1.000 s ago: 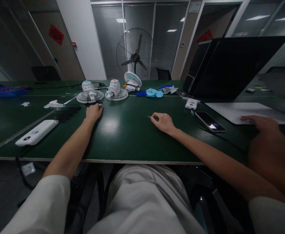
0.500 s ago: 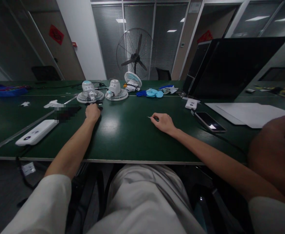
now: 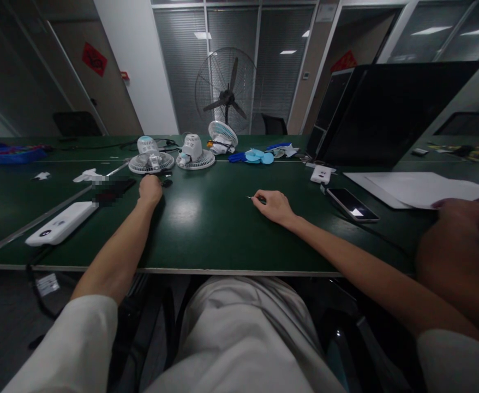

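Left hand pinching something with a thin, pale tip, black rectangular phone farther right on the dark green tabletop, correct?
Wrong hand: in the head view, the right hand pinches the thing with the thin, pale tip; the black rectangular phone lies farther right.

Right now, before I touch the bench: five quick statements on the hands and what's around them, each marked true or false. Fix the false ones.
1. The right hand pinches a small thin item. True.
2. The left hand lies on the white case. False: it is beyond the case, just in front of the leftmost small fan; its fingers are mostly hidden.
3. The phone lies to the right of the right hand. True.
4. Only two small white fans are on the green table. False: there are three.
5. Another person's hand is by the white sheets. True.
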`<state>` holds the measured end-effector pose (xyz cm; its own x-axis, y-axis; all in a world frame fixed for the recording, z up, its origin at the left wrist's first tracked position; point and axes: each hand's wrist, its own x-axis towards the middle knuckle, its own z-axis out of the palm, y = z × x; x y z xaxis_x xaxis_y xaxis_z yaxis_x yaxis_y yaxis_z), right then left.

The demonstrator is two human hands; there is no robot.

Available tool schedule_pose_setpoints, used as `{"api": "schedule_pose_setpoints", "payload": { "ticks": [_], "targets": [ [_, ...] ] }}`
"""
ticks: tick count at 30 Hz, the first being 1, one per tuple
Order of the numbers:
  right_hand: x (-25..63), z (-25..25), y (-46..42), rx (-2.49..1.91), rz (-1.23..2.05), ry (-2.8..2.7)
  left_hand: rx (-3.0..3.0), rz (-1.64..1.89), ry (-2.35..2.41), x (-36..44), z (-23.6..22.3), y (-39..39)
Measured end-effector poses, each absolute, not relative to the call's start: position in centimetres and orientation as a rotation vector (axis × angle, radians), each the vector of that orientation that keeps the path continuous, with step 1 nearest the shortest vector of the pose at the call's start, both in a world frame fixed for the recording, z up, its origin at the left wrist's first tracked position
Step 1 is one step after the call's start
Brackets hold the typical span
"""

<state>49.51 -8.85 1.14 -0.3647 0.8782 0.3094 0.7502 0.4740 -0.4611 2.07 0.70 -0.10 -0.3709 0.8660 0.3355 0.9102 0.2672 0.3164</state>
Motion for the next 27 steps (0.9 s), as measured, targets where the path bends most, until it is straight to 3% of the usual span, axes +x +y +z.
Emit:
{"api": "schedule_pose_setpoints", "payload": {
  "ticks": [12,27],
  "targets": [
    [49.5,1.0,-8.7,-1.365,0.281,-2.225,-1.700,-0.463,-2.477,2.3,1.3,0.2],
    [49.7,1.1,-8.8,-1.333,0.372,-2.239,-1.631,-0.728,-2.349,2.8,1.2,0.0]
  ]
}}
